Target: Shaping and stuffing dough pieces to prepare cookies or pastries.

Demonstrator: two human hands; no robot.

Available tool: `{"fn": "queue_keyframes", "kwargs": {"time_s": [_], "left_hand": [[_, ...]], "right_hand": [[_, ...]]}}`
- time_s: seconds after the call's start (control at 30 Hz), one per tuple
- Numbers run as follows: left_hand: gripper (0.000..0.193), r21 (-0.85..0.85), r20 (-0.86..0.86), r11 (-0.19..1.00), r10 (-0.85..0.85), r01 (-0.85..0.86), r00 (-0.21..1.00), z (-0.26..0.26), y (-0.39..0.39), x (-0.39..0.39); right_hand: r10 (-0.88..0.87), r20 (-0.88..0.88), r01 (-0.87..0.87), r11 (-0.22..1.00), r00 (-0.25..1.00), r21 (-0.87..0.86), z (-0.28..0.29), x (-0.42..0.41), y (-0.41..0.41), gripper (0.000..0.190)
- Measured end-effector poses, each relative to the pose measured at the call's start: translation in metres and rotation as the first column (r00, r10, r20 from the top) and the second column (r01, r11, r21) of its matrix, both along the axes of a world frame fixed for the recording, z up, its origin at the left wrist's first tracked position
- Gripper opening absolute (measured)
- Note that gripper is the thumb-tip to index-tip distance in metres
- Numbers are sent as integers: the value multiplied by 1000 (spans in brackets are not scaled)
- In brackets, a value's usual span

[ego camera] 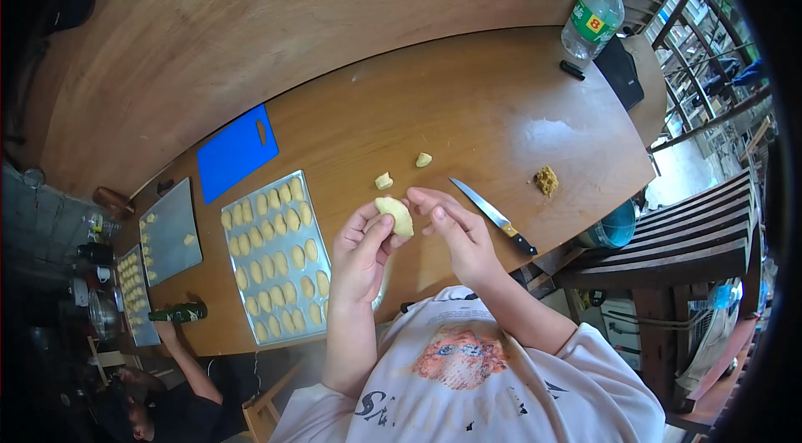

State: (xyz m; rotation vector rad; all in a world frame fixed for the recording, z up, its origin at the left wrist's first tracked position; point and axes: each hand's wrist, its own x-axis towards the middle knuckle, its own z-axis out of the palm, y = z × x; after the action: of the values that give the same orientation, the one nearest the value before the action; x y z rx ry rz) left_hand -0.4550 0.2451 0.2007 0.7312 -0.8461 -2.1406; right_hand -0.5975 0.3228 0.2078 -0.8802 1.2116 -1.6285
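Observation:
My left hand [363,245] pinches a folded half-moon piece of pale dough [396,216] between thumb and fingers. Close on its right, my right hand [456,230] holds nothing, its fingers loosely curled and apart. Beyond my hands, two small dough lumps, one [384,181] nearer and one [424,159] farther, lie on the wooden table [476,98]. A kitchen knife [495,214] with a black and yellow handle rests right of my right hand. Farther right sits a mound of brown crumbly filling [546,181]. Left of my hands, a metal tray [316,227] bears rows of shaped dough pieces.
A blue cutting board [235,151] and two more trays, one [175,242] larger and one [145,335] narrower, lie left. A co-worker's hand [164,330] touches a green bottle [188,312]. A large plastic bottle [592,20] and black marker [571,70] are at far right.

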Motion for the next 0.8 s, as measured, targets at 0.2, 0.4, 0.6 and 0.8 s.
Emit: {"fn": "queue_keyframes", "kwargs": {"time_s": [0.2, 0.4, 0.6, 0.8], "left_hand": [[26, 7, -35, 994, 105, -105, 994, 8, -3, -8], [24, 25, -54, 985, 171, -170, 984, 9, -4, -10], [21, 64, -84, 979, 200, -195, 976, 8, -2, -10], [20, 67, -77, 978, 202, -197, 976, 9, -1, -9]], "right_hand": [[43, -77, -43, 999, 996, -8, 4, 3, -2, 32], [41, -188, -43, 999, 981, -3, -3, 3, -3, 40], [31, -58, -31, 1000, 998, -3, 2, 8, -2, 33], [30, -69, -29, 1000, 997, 12, 0, 10, -2, 33]]}}
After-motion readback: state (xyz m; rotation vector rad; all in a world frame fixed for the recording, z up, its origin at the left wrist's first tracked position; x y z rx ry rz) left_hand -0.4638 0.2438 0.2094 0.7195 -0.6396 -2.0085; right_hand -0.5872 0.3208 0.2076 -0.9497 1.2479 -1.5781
